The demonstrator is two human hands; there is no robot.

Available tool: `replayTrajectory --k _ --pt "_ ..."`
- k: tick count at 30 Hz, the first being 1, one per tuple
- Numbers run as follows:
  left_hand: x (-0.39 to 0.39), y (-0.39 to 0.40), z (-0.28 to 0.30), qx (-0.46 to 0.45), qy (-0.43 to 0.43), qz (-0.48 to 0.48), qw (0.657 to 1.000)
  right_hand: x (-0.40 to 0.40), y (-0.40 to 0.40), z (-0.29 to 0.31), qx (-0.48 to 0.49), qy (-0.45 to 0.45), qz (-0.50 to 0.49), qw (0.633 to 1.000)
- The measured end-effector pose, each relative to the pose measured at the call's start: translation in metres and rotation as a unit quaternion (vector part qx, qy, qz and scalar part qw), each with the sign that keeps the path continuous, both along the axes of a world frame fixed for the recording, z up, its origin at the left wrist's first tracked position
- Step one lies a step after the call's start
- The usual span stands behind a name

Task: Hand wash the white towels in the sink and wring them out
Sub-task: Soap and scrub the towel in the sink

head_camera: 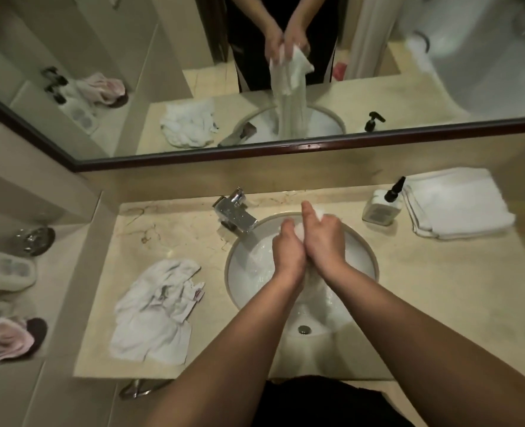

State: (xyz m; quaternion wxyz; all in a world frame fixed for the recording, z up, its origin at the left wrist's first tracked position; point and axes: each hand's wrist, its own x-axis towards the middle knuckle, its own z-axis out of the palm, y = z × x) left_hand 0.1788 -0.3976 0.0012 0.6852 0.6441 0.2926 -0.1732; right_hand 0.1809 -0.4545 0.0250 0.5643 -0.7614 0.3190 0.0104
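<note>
I see both hands, left (289, 251) and right (324, 238), fingers clamped on one towel (318, 212) held above the sink (369, 257), so wrung water drains into the basin.

Both forearms are bare from the near edge of the frame to the wrists; no sleeves, cuffs, watch, bracelets or rings are visible on either arm. The left hand (289, 251) and right hand (324, 238) are bare, without gloves. At the near edge, between the forearms, a dark, near-black garment (326, 402) covers the torso; its cut and fabric cannot be made out. The mirror reflection (282, 41) at the far side shows the same person's front: a dark garment on the body, with a pale stripe running down each side. Fingernail detail is too blurred to report.
</note>
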Motion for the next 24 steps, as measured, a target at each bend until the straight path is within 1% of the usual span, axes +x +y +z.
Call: replayTrajectory --k 2,4,5,6,7,8,10,11,13,14,15,16,18,19,21,22,24 --pt "-0.003 -0.002 -0.009 0.02 0.012 -0.011 1.0 0.002 -0.005 -0.011 0.042 0.017 -0.031 0.999" --pt "0.001 0.003 -0.013 0.036 0.02 0.014 0.999 -0.006 0.004 -0.02 0.05 0.035 -0.017 0.998" --pt "0.003 0.006 -0.01 0.03 0.034 0.035 0.998 -0.011 0.012 -0.024 0.053 0.045 0.0 0.998" --pt "0.005 0.008 -0.01 -0.002 0.058 0.063 0.996 -0.016 0.018 -0.024 0.057 0.054 0.016 0.997" --pt "0.005 0.008 -0.007 -0.034 0.084 0.076 0.993 -0.018 0.019 -0.026 0.058 0.054 0.028 0.997" --pt "0.003 0.006 -0.009 -0.041 0.09 0.065 0.993 -0.016 0.014 -0.026 0.052 0.046 0.027 0.997" --pt "-0.006 -0.003 -0.01 -0.046 0.074 0.016 0.996 -0.003 -0.005 -0.028 0.038 0.036 0.0 0.999" --pt "-0.008 -0.008 -0.011 -0.032 0.069 0.001 0.997 0.002 -0.014 -0.029 0.047 0.041 -0.02 0.998" --pt "-0.004 -0.009 -0.016 0.014 0.056 0.001 0.998 0.001 -0.014 -0.031 0.073 0.056 -0.035 0.995" --pt "0.005 -0.005 -0.017 0.029 0.049 0.01 0.998 -0.003 -0.008 -0.031 0.089 0.057 -0.024 0.994" --pt "0.012 0.0 -0.015 0.037 0.049 0.023 0.998 -0.008 0.001 -0.032 0.108 0.052 -0.007 0.993" --pt "0.018 0.005 -0.018 0.025 0.054 0.034 0.998 -0.011 0.009 -0.03 0.115 0.05 0.008 0.992" --pt "0.021 0.008 -0.019 -0.01 0.075 0.029 0.997 -0.007 0.011 -0.031 0.081 0.046 0.015 0.996" --pt "0.017 0.005 -0.017 -0.024 0.078 0.025 0.996 0.0 0.006 -0.033 0.059 0.049 -0.002 0.997" --pt "0.009 0.0 -0.014 -0.044 0.086 0.024 0.995 0.013 -0.004 -0.034 0.053 0.06 -0.043 0.996" --pt "0.008 0.0 -0.015 -0.047 0.092 0.021 0.994 0.014 -0.004 -0.033 0.06 0.064 -0.045 0.995" --pt "0.011 0.006 -0.017 -0.034 0.087 0.038 0.995 0.006 0.007 -0.033 0.063 0.068 -0.012 0.996"
